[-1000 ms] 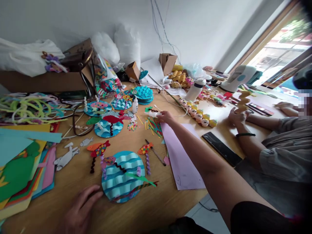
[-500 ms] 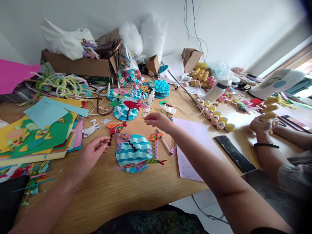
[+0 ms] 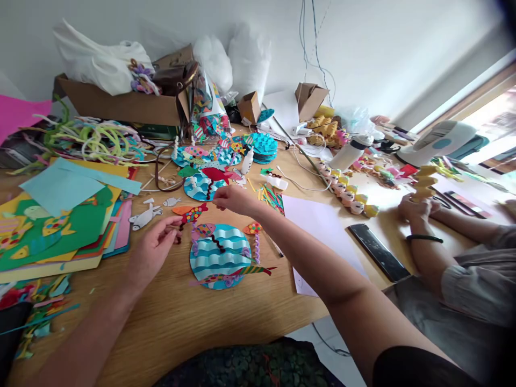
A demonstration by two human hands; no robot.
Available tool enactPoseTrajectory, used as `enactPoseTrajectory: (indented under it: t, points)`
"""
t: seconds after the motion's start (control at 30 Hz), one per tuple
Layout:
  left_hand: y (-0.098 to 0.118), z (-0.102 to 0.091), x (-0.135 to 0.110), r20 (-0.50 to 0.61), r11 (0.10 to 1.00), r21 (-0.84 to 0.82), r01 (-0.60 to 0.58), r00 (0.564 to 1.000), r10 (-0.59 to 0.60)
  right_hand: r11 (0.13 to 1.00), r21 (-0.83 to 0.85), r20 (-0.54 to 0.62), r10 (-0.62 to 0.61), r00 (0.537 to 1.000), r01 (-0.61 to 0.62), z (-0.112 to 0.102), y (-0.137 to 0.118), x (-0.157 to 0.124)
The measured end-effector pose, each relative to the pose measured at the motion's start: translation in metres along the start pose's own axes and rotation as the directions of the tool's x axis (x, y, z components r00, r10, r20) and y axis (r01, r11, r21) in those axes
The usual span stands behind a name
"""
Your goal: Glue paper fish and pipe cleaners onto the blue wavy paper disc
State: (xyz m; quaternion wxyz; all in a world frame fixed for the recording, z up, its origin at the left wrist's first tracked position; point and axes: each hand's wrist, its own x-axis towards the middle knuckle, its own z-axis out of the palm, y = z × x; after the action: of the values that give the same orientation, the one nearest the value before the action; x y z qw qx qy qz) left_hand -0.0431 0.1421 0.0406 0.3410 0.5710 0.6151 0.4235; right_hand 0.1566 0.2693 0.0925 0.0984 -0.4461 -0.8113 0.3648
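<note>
My left hand (image 3: pixel 155 248) hovers over the wooden table (image 3: pixel 193 317), fingers curled in a pinch at the dark curly tail of a red spotted paper fish (image 3: pixel 192 213). My right hand (image 3: pixel 234 200) reaches across, fingers closed just above that fish and near a blue wavy disc with a red fish (image 3: pixel 205 185). Below both hands lies a larger blue wavy paper disc (image 3: pixel 220 255) with small fish, curly pipe cleaners and a striped strip on it. An orange spotted fish with a purple curl (image 3: pixel 253 232) lies at its right edge.
Stacked coloured paper sheets (image 3: pixel 60 226) lie left, pipe cleaners (image 3: pixel 92 141) and a cardboard box (image 3: pixel 121 107) behind. A lilac sheet (image 3: pixel 322 226), glue bottle (image 3: pixel 248 160) and black ruler (image 3: pixel 377 244) sit right. Another person's hands (image 3: pixel 415 207) hold a yellow paper coil.
My right hand drew back from the glue tube at the far side toward the red spotted fish. My left hand rose from the table edge and pinched at the fish's tail.
</note>
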Motion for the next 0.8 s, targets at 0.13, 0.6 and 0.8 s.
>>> enactPoseTrajectory:
  t: [0.13,0.6,0.8]
  points:
    - [-0.002,-0.004,-0.009,-0.029,0.994,0.077,-0.082,0.996,0.085,0.919,-0.388,-0.091,0.040,0.995,-0.073,-0.027,0.019,-0.040]
    - [0.022,0.001,-0.023,0.004,0.937,0.215,-0.275,0.960,0.281,0.871,-0.220,-0.164,0.410,0.897,-0.439,0.029,0.051,-0.112]
    - [0.024,-0.004,-0.027,0.015,0.933,0.194,-0.302,0.952,0.305,0.891,-0.108,-0.285,0.397,0.872,-0.441,0.022,0.055,-0.115]
